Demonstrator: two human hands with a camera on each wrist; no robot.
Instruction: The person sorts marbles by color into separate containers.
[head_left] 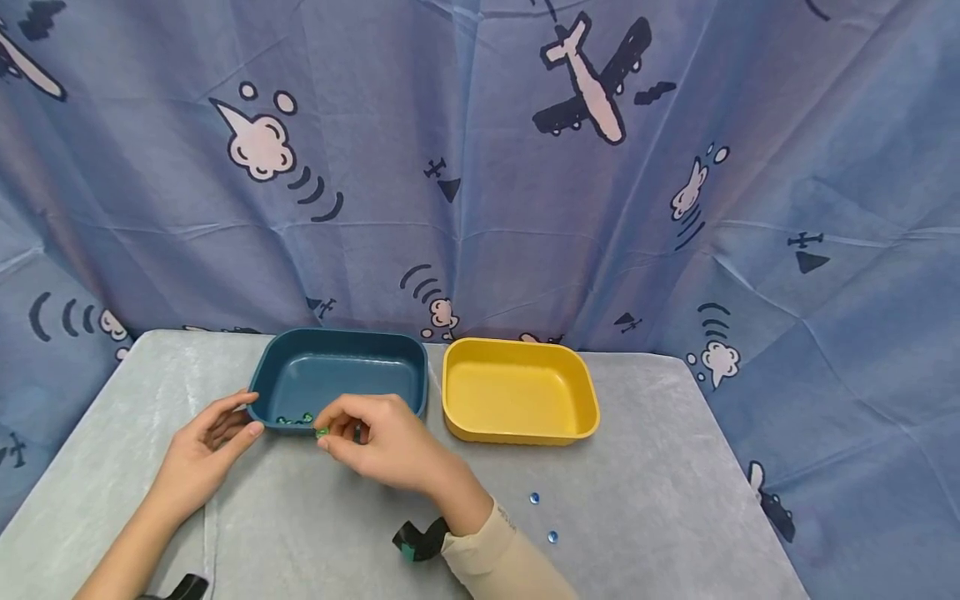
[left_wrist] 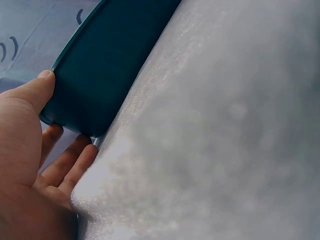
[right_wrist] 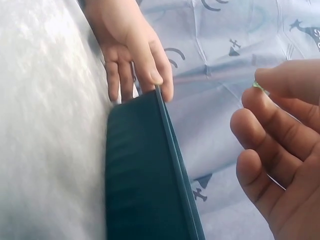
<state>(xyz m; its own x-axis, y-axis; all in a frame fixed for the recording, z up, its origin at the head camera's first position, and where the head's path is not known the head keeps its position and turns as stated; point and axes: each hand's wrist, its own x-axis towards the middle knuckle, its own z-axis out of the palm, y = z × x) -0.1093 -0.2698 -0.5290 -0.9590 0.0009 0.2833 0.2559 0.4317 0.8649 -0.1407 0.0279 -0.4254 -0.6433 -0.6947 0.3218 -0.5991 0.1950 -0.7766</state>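
My right hand (head_left: 393, 442) pinches a small green gem (right_wrist: 257, 85) between thumb and index finger, just over the front edge of a dark teal plastic bin (head_left: 337, 379). In the right wrist view the other fingers curl loosely below the gem. Several more green gems (head_left: 307, 417) lie inside the bin along its front wall. At the bin's left front corner, my left hand (head_left: 201, 454) holds the rim, thumb (left_wrist: 46, 75) on the near side and index finger reaching round the corner. Its remaining fingers are bent beside the wall.
To the right of the teal bin stands a yellow bin (head_left: 517, 392). Two small blue gems, one farther back (head_left: 534, 498) and one nearer (head_left: 552, 537), lie on the grey cloth-covered table (head_left: 660, 483). A printed blue curtain (head_left: 375, 150) hangs behind the table.
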